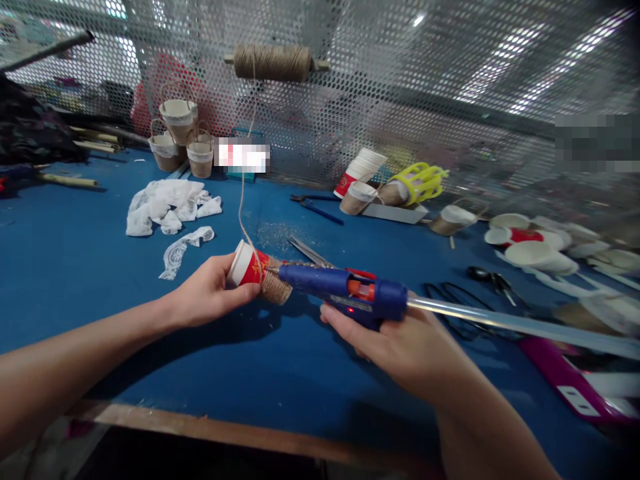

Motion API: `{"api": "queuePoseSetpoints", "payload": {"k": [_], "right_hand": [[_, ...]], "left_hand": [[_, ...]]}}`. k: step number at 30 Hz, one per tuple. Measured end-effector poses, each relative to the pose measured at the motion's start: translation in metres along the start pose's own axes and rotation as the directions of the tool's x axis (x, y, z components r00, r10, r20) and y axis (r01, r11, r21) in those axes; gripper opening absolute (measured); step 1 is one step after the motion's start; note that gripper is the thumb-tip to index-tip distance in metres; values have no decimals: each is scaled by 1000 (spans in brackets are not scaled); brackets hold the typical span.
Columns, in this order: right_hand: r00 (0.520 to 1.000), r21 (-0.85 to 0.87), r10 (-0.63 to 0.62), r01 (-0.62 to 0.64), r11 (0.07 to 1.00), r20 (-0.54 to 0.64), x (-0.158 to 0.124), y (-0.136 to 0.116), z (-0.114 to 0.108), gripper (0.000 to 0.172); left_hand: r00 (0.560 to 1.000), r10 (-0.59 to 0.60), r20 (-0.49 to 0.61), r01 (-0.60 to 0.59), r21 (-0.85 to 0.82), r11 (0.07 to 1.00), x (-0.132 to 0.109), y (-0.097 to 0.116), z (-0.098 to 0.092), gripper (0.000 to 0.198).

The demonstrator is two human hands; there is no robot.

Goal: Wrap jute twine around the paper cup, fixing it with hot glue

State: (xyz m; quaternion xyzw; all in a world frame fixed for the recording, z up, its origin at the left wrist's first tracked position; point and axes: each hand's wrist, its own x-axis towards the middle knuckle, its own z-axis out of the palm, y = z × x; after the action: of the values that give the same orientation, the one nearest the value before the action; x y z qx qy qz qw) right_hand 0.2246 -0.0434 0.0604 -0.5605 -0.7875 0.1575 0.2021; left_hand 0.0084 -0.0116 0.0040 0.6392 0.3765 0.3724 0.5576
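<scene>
My left hand (215,290) is closed around a red and white paper cup (247,264), tilted on its side with its lower part wrapped in twine. A loose strand of twine (242,200) runs from the cup up to a spool (273,63) on the mesh wall. In my right hand (395,340) is a blue hot glue gun (325,280), its red light lit and a long clear glue stick (500,323) sticking out of the back. The gun's nozzle points at the twine wrap, and I cannot tell whether it touches. Scissors (307,251) lie partly hidden behind the gun.
Finished twine-covered cups (179,123) with handles are stacked at the back left, near white lace (167,200). Pliers (320,208), nested paper cups (361,172) and a yellow plastic holder (420,183) lie behind. A black cable (450,300) and a purple power strip (563,383) are at the right.
</scene>
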Motion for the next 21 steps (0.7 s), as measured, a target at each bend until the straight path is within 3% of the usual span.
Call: {"api": "queuePoseSetpoints", "payload": {"k": [3,5,7,9,12,15,19,21], "right_hand": [[998,-35,-52,52,998,-18,-2,3,2,24],[982,-128,-184,178,976,-32,-2,6,2,24],[934,-224,-357,344,912,-23,-2,10,1,26],[850,-315,-526,501,806,6,-1,11,-1,32],[769,-396,-638,596,699,30,0,10,-4,37],[816,-353,-578,546,759,20,0,8,-4,34],[795,-401,-607,561,724,15,-3,8,-1,35],[846,-391,-532,481,785,-28,-5,10,2,32]], "left_hand": [[1000,-11,4,11,-12,1000,0,-1,0,32],[1000,-11,11,12,-19,1000,0,-1,0,32],[1000,-7,15,8,-14,1000,0,0,0,31],[1000,-10,15,10,-2,1000,0,0,0,32],[999,-26,20,25,25,999,0,0,-1,33],[999,-38,17,37,49,998,-1,-1,-1,36],[999,-32,8,32,14,999,0,-2,-1,36],[1000,-16,11,16,2,1000,0,-2,0,33]]}}
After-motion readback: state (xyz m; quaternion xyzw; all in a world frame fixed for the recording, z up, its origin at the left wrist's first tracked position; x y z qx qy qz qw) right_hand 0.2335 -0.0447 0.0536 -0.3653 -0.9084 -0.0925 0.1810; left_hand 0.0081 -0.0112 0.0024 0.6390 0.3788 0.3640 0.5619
